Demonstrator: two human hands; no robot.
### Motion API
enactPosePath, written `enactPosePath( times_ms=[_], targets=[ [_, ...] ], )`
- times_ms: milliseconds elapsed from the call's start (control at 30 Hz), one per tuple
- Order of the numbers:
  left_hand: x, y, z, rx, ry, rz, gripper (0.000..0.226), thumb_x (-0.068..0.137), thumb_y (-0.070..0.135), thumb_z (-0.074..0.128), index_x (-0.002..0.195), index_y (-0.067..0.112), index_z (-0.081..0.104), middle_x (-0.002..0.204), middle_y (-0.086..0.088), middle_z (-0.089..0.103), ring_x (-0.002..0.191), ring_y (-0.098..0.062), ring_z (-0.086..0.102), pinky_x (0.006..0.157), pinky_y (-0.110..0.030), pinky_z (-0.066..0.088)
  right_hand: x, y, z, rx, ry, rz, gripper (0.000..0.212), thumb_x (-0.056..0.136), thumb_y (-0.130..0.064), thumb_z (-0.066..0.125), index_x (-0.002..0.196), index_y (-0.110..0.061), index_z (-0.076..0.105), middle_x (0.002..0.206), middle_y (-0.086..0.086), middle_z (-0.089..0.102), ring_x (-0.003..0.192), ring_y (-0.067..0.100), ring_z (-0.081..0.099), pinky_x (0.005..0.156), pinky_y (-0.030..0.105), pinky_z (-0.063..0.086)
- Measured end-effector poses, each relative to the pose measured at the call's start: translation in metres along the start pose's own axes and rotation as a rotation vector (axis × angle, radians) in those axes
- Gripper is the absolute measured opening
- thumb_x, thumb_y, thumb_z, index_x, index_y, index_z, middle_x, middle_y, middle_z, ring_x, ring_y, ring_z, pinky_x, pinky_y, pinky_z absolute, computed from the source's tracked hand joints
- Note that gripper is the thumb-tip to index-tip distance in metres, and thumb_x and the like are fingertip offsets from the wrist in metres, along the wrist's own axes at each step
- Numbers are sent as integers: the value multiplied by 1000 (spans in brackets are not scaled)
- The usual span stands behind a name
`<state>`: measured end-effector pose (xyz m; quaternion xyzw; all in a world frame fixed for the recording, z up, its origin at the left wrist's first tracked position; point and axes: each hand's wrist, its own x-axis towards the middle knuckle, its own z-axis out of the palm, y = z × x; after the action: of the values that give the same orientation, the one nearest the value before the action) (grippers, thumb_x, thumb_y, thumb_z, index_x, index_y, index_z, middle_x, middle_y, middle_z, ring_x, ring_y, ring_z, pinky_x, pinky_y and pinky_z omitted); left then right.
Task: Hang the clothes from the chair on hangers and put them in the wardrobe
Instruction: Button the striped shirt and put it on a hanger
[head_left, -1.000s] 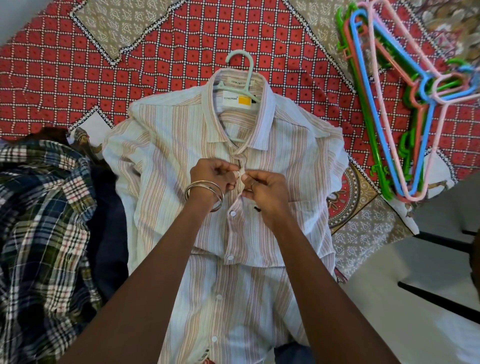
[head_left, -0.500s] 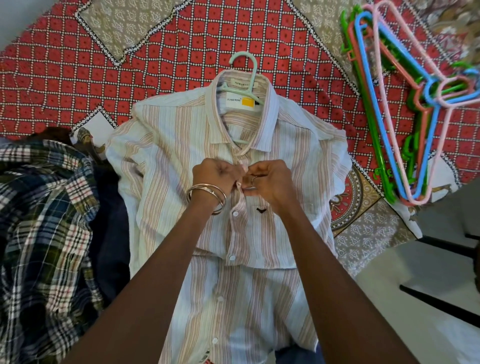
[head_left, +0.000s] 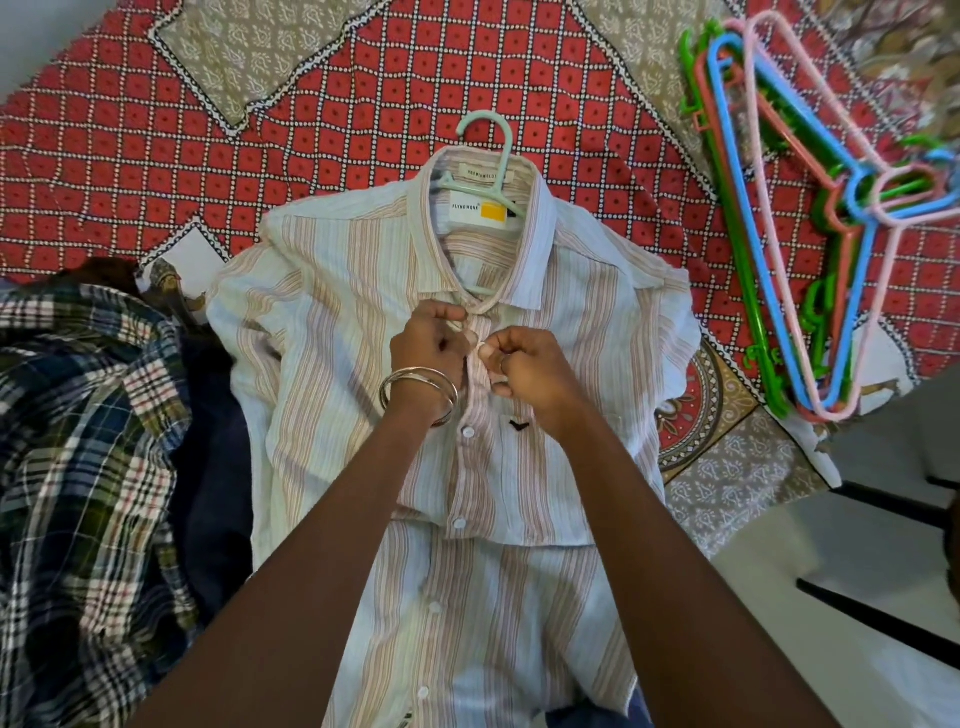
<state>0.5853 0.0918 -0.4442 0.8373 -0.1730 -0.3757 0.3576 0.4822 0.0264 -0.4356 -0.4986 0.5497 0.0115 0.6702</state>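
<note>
The striped shirt (head_left: 363, 374) lay face up on the bed (head_left: 104, 171), already threaded onto a pale green hanger (head_left: 485, 137) whose hook stuck out above the collar. Both hands worked at the placket just below the collar: the left hand (head_left: 431, 345), with bangles at the wrist, pinched the left edge of the cloth, and the right hand (head_left: 524, 366) pinched the opposite edge at a button, each grip narrow and closed on the shirt fabric. The top button looked to be the one in hand; the buttons lower down appeared fastened, though the folded lower half made that hard to confirm.

So this garment seemed nearly ready, with only buttoning and the carry to the wardrobe left. The wardrobe itself was not in view. To the left a plaid shirt (head_left: 78, 467) and a dark garment (head_left: 213, 467) waited unhung, and a bundle of spare hangers (head_left: 779, 218) lay well apart at the upper right. Most of the task apparently remained.
</note>
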Motion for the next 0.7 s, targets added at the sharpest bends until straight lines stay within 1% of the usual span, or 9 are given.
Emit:
enactPosePath(
  times_ms=[67, 200, 267, 333, 400, 433, 533, 633, 700],
  targets=[
    [1, 3, -8, 209, 131, 157, 22, 85, 3, 59, 105, 12, 59, 74, -7, 63, 71, -24, 61, 69, -34, 52, 1, -5, -2, -220, 15, -111, 13, 90, -7, 61, 80, -15, 59, 73, -4, 60, 75, 15, 61, 74, 34, 50],
    [19, 13, -22, 721, 302, 555, 34, 74, 12, 70, 107, 21, 68, 105, -15, 59, 97, -37, 53, 73, -43, 44, 0, -17, -2, -575, 404, -593, 32, 75, 5, 71, 98, -13, 58, 91, 3, 57, 87, 20, 56, 71, 41, 50],
    [32, 22, -26, 866, 199, 604, 27, 79, 26, 67, 106, 27, 69, 121, -5, 56, 116, -31, 42, 88, -43, 31, 10, -19, -4, -873, 532, -754, 46, 66, -1, 79, 106, -17, 63, 104, 8, 57, 96, 29, 52, 72, 42, 46],
    [43, 27, -29, 982, 93, 625, 22, 84, 33, 61, 102, 24, 71, 125, 4, 54, 124, -23, 37, 95, -40, 19, 22, -19, -4, -1070, 513, -799, 45, 60, -6, 83, 100, -20, 68, 112, 11, 57, 101, 33, 48, 74, 44, 41],
    [48, 35, -34, 1132, 27, 725, 16, 83, 29, 65, 95, 22, 74, 119, 4, 58, 123, -25, 42, 96, -46, 21, 32, -18, -7, -1073, 486, -840, 30, 59, -6, 83, 85, -17, 73, 107, 11, 60, 97, 35, 50, 71, 45, 41],
    [50, 40, -34, 1155, -28, 681, 16, 86, 29, 62, 97, 23, 73, 116, 5, 58, 123, -24, 40, 97, -46, 20, 35, -19, -11, -1014, 480, -869, 24, 61, -4, 82, 81, -15, 74, 101, 10, 61, 91, 35, 52, 68, 43, 43],
    [56, 56, -35, 918, -109, 374, 18, 88, 32, 58, 98, 33, 72, 100, 8, 58, 119, -21, 39, 96, -42, 20, 33, -26, -18, -747, 397, -920, 16, 70, 2, 73, 84, -6, 75, 89, 13, 62, 83, 36, 55, 65, 35, 45],
    [63, 61, -35, 359, -161, 169, 10, 69, 36, 73, 72, 46, 72, 89, 3, 71, 101, -24, 62, 99, -45, 40, 25, -30, -18, -659, 382, -891, 16, 75, 5, 68, 87, -3, 74, 89, 13, 64, 85, 35, 56, 68, 31, 42],
    [60, 63, -33, 220, -212, 124, 16, 70, 23, 76, 72, 38, 74, 86, 2, 73, 90, -22, 67, 94, -43, 50, 23, -30, -16, -638, 413, -894, 16, 73, 6, 71, 85, -4, 74, 86, 11, 66, 83, 33, 58, 66, 30, 44]
  ],
)
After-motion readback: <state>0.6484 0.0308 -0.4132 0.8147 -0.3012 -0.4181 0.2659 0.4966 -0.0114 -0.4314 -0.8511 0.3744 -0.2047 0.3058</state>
